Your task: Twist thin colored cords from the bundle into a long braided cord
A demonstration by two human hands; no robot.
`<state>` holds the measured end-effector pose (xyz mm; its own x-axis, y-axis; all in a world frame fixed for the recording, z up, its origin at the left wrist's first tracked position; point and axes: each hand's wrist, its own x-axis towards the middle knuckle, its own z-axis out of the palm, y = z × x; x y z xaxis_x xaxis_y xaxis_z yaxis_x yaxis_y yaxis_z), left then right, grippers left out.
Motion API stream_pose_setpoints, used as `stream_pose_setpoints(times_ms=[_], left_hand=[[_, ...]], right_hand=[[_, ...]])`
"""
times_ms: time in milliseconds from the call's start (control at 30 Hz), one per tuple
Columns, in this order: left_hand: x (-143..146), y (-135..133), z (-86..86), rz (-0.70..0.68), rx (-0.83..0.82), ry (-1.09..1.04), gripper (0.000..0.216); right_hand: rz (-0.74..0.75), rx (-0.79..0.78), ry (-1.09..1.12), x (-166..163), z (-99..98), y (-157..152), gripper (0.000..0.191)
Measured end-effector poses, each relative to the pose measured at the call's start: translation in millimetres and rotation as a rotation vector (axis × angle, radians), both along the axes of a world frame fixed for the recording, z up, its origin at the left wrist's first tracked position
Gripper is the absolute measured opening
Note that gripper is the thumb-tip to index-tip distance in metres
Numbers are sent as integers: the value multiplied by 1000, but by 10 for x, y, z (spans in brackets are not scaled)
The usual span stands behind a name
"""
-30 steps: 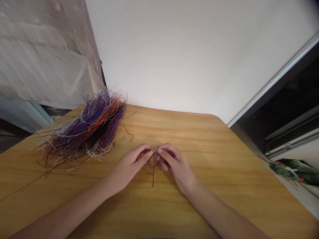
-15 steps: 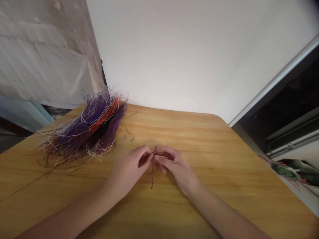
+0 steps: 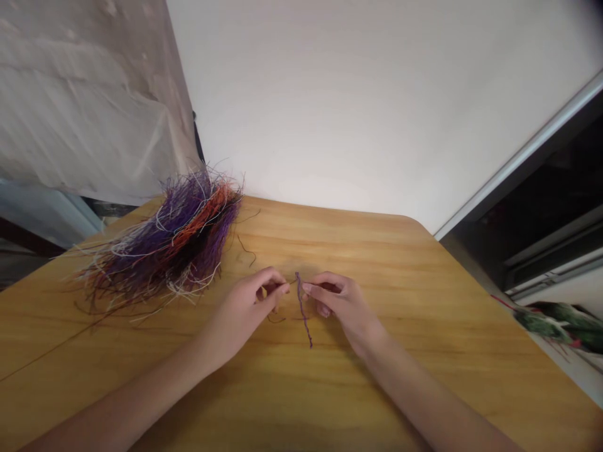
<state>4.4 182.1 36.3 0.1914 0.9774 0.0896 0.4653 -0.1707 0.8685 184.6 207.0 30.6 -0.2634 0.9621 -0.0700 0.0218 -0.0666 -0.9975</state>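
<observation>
A thin twisted purple cord (image 3: 304, 311) hangs between my hands, its lower end pointing toward me. To its left, my left hand (image 3: 261, 298) is closed in a pinch on a fine dark strand that runs to the cord's upper part. On the other side, my right hand (image 3: 336, 298) pinches near the top of the cord, apparently on another fine strand; exactly what sits between those fingertips is too small to make out. A short dark strand end curls below the left fingers.
A big loose bundle of purple, orange, black and white fibres (image 3: 179, 232) lies at the table's left back. One long strand trails from it toward the left edge. The wooden table (image 3: 424, 351) meets a white wall (image 3: 330, 94). Green and red items (image 3: 560, 323) are off to the right.
My hands have drawn apart from the cord, left hand leftward and right hand rightward. The cord's lower end has swung right.
</observation>
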Motion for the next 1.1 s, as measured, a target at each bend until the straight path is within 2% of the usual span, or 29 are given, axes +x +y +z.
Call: stream_pose_setpoints(times_ms=[167, 300, 367, 500, 633, 700, 900, 1100], left_hand=[[15, 0, -69, -100, -135, -214, 14], [25, 36, -152, -119, -216, -371, 18], [29, 56, -174, -112, -219, -404, 21], [31, 76, -180, -73, -192, -441, 21], [43, 71, -166, -52, -193, -497, 23], [61, 66, -158, -13, -185, -512, 23], [105, 58, -129, 140, -112, -566, 24], [11, 78, -87, 161, -155, -690, 28]], right_hand=[[102, 49, -90, 9, -15, 38, 15], [51, 159, -191, -28, 17, -8, 8], [2, 297, -275, -43, 31, -46, 6], [-48, 698, -488, -32, 35, -92, 8], [-67, 884, -623, -17, 57, -121, 13], [-61, 881, -646, -36, 67, -158, 13], [85, 652, -526, -136, -18, -278, 11], [171, 484, -438, -136, -65, -203, 12]])
